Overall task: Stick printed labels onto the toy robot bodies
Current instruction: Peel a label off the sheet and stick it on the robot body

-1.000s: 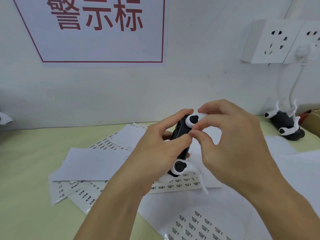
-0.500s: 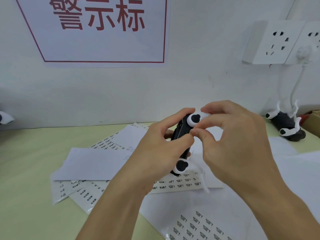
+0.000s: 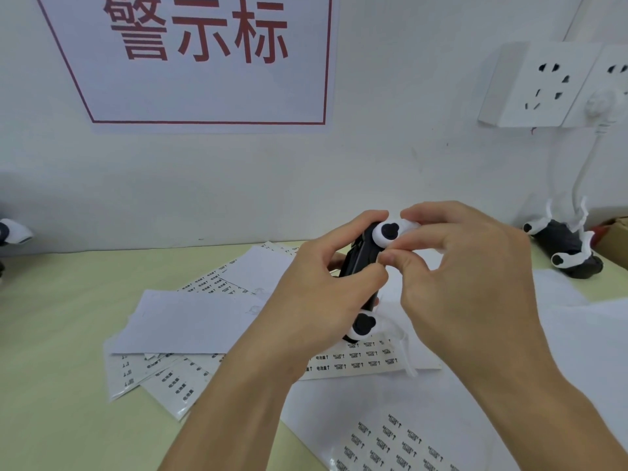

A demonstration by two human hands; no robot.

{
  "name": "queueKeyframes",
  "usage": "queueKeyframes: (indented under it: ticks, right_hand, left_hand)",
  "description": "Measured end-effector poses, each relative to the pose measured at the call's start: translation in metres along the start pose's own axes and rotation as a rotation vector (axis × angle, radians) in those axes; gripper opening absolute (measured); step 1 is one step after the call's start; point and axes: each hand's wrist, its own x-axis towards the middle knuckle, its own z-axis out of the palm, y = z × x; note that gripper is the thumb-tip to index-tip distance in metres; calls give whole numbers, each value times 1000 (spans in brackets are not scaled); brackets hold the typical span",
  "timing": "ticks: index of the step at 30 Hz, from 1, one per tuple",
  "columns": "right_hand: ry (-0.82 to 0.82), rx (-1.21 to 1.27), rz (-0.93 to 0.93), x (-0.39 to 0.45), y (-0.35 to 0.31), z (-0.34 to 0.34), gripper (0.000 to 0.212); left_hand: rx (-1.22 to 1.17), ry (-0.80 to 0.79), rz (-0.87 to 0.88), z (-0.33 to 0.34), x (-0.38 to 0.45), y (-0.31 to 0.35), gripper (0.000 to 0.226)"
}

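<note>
A black toy robot body (image 3: 356,263) with white round joints is held up above the table in the middle of the view. My left hand (image 3: 319,294) grips it from the left, fingers curled round its side. My right hand (image 3: 455,277) is on its right, thumb and forefinger pinched together against the body near the upper white joint (image 3: 385,234). Whether a label sits under those fingertips is hidden. Label sheets (image 3: 353,363) with small black print lie on the table below, and another sheet (image 3: 390,440) lies at the front.
A second black-and-white toy robot (image 3: 564,249) lies at the back right by a cardboard box (image 3: 616,229). Blank white backing papers (image 3: 180,321) overlap at the left. A wall socket (image 3: 543,86) with a white cable hangs above. Part of another toy (image 3: 10,232) shows at the left edge.
Both hands and the toy body have stayed almost where they were; the pinching fingers shifted only slightly against the body.
</note>
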Motion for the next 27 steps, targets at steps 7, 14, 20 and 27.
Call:
queueKeyframes:
  ticks: [7, 14, 20, 27]
  right_hand:
    - [78, 17, 6, -2, -4, 4, 14]
    - [124, -4, -46, -1, -2, 6, 17]
    - [46, 11, -46, 4, 4, -3, 20]
    - [0, 79, -105, 4, -2, -10, 41]
  left_hand:
    - [-19, 4, 4, 1, -1, 2, 51]
    - [-15, 9, -12, 0, -1, 3, 52]
    - [-15, 3, -51, 0, 0, 3, 50]
    - [-25, 56, -43, 4, -1, 7, 29]
